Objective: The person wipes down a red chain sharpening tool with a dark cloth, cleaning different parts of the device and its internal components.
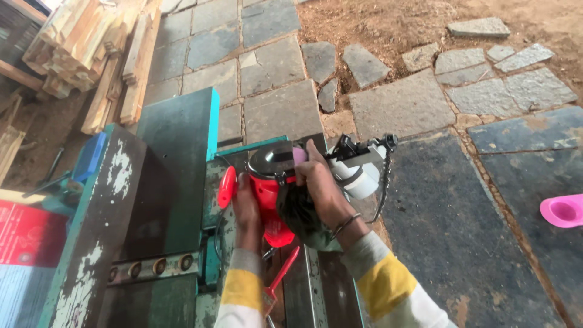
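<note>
Gripping a red power tool [270,194] resting on the green machine table [176,158], both hands are clamped on it: the left hand [246,209] along its side by the red knob [226,186], the right hand [319,188] over its top holding a dark cloth [299,214]. Judged step: wiping or adjusting; next calls for a steady hold.
</note>
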